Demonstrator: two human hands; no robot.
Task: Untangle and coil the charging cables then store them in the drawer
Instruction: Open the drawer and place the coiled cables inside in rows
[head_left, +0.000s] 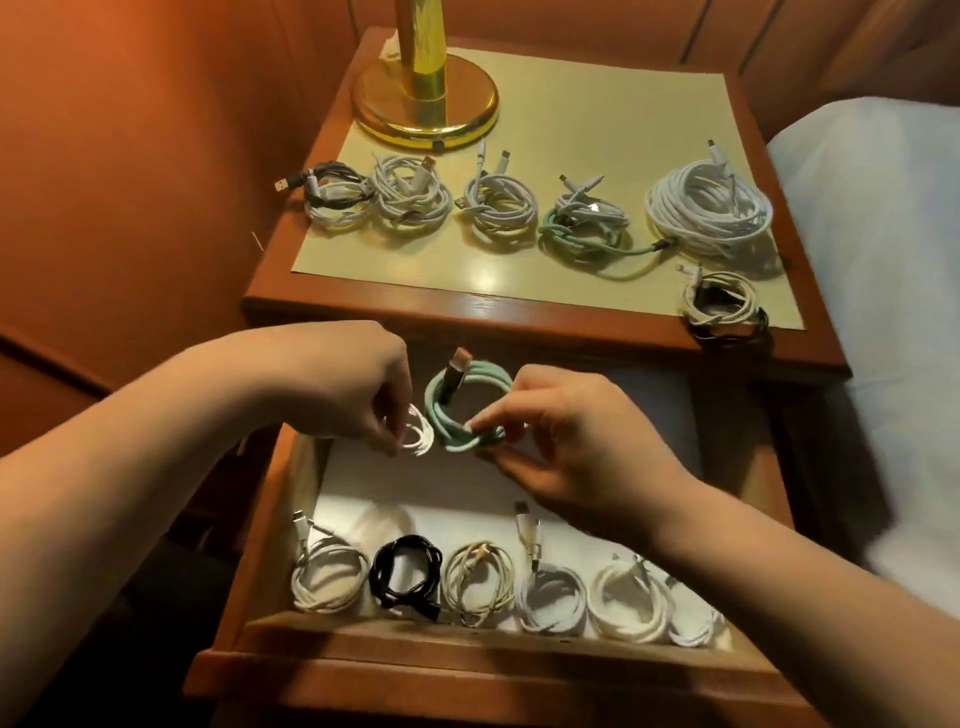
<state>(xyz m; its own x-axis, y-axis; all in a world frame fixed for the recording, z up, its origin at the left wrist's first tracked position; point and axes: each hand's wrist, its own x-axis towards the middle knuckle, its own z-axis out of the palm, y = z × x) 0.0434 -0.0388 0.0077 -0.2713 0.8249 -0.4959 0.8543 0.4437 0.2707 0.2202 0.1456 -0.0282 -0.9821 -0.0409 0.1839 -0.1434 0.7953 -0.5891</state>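
My left hand (363, 400) pinches a small white coiled cable (418, 434) above the open drawer (467, 631). Just to its right, my right hand (566, 441) pinches a mint green coiled cable (457, 410) whose plug sticks up. Both coils hang over the drawer's back part. Along the drawer's front lie several coiled cables, among them a black coil (402, 569) and white ones (324, 579). On the nightstand top (519, 280) sit several more coils, including a large white coil (709, 208) and a green and white coil (582, 228).
A brass lamp base (423, 104) stands at the back left of the nightstand. A small coil (722, 301) lies near the top's front right corner. A bed with white sheets (883, 312) is on the right; an orange wall (130, 182) is on the left.
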